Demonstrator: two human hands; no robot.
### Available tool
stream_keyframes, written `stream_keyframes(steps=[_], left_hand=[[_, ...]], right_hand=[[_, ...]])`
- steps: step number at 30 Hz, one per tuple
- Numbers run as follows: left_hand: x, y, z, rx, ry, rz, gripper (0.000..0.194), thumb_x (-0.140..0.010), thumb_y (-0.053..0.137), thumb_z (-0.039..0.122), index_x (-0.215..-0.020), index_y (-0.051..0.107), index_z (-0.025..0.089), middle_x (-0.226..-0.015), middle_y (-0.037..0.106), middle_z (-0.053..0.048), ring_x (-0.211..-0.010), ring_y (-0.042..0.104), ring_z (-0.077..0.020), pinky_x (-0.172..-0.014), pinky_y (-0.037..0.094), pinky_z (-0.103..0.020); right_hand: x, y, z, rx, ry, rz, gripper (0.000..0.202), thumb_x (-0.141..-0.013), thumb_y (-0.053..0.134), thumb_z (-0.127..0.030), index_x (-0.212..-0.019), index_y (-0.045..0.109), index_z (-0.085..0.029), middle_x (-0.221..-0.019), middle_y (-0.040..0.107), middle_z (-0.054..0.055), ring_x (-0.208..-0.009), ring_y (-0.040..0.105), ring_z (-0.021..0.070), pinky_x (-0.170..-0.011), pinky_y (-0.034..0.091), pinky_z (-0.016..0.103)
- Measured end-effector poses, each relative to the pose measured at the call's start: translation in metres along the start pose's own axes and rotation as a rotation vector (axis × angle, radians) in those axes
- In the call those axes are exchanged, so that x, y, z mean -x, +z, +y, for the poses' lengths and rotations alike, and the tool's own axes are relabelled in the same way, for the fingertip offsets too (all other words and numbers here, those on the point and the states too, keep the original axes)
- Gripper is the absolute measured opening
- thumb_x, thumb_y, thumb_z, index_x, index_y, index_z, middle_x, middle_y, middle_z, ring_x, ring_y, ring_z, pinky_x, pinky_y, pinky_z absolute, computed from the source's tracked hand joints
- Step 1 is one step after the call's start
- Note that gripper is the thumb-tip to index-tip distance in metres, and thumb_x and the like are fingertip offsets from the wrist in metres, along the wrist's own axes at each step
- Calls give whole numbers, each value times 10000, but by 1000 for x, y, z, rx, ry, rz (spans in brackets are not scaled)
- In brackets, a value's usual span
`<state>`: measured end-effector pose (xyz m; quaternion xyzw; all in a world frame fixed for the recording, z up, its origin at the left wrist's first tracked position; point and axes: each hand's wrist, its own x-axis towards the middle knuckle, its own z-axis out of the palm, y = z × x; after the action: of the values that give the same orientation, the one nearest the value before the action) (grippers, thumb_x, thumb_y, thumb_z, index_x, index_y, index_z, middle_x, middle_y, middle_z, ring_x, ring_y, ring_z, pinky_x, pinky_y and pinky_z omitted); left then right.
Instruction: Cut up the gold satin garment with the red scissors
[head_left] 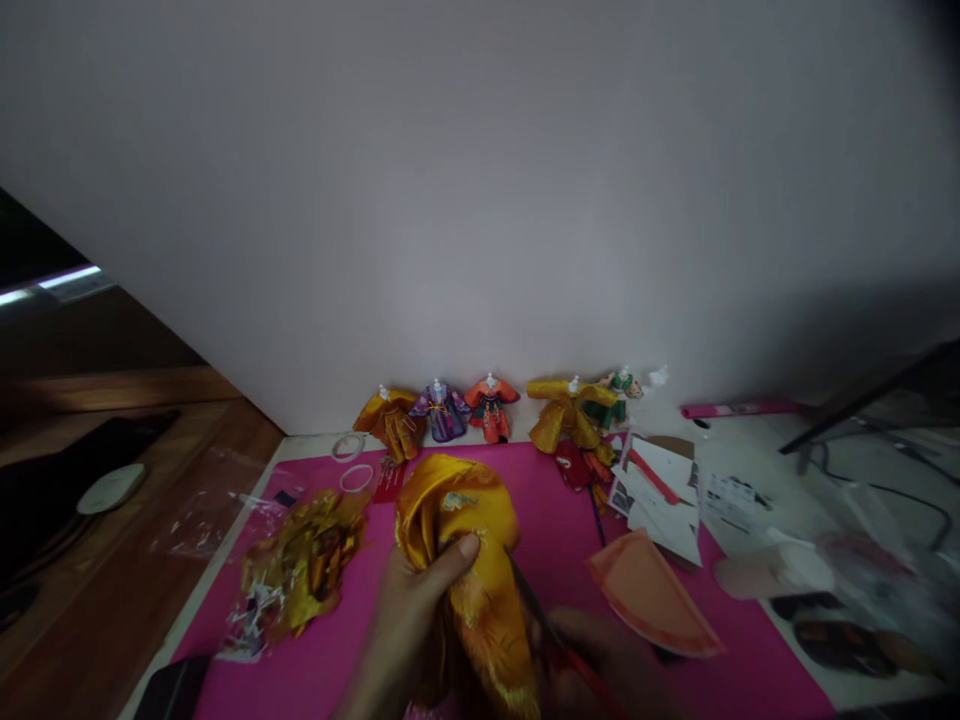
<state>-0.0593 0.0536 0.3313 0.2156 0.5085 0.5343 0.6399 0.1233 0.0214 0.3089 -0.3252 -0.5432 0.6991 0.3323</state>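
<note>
Bunched in my left hand (420, 610) is a piece of golden yellow satin fabric (480, 500) with an embroidered patch and frayed edges, the thumb pressed on top. My right hand (600, 650), dim and blurred, grips scissors (551, 630) with dark blades and red handles. The blades lie against the right edge of the fabric; whether they are apart I cannot tell. Beyond the hands, small doll robes line the wall: a gold one (394, 420), a purple one (441, 412), an orange one (491, 405) and a yellow one (566, 415).
A pink mat (551, 500) covers the white table. Yellow fabric scraps (307, 560) lie at left, beside clear plastic. On the right are a peach half-round piece (652, 595), white papers (664, 495), a whitish cylinder (776, 572) and plastic bags (885, 560).
</note>
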Motion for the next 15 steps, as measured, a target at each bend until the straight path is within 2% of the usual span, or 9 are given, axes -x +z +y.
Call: stream_keyframes(steps=[2, 5, 8, 10, 15], left_hand=[[2, 1, 1, 3, -2, 24, 344, -588, 888, 316, -832, 738, 127, -664, 765, -77, -604, 731, -265, -557, 572, -314], [4, 2, 3, -8, -4, 21, 327, -602, 882, 310, -834, 747, 124, -668, 764, -70, -570, 716, -236, -583, 576, -317], [6, 3, 4, -11, -1, 1, 301, -604, 882, 309, -803, 753, 125, -646, 756, -64, -546, 705, -225, -581, 574, -315], [6, 4, 4, 10, 0, 8, 302, -582, 891, 299, -790, 752, 130, -618, 745, -52, -517, 690, -218, -555, 572, -316], [6, 5, 1, 29, -36, -6, 310, -590, 890, 292, -815, 749, 132, -614, 742, -50, -504, 679, -209, -534, 568, -318]], right_hand=[[-1, 1, -3, -83, 2, -11, 636, -728, 599, -787, -883, 735, -185, -993, 742, 98, -926, 707, 284, -842, 555, 387], [-3, 1, -5, -228, 99, 5, 494, -713, 734, -649, -869, 758, -181, -974, 747, 97, -973, 694, 300, -896, 533, 412], [-7, 2, -6, -311, 181, 20, 322, -778, 744, -508, -795, 764, -187, -1009, 740, 95, -1018, 676, 294, -924, 525, 416], [-9, 5, -7, -356, 208, 29, 310, -799, 729, -490, -786, 765, -183, -1014, 738, 95, -1036, 669, 296, -924, 529, 415], [-9, 13, -15, -509, 189, 52, 358, -729, 790, -526, -838, 769, -185, -874, 744, 46, -943, 694, 258, -961, 504, 391]])
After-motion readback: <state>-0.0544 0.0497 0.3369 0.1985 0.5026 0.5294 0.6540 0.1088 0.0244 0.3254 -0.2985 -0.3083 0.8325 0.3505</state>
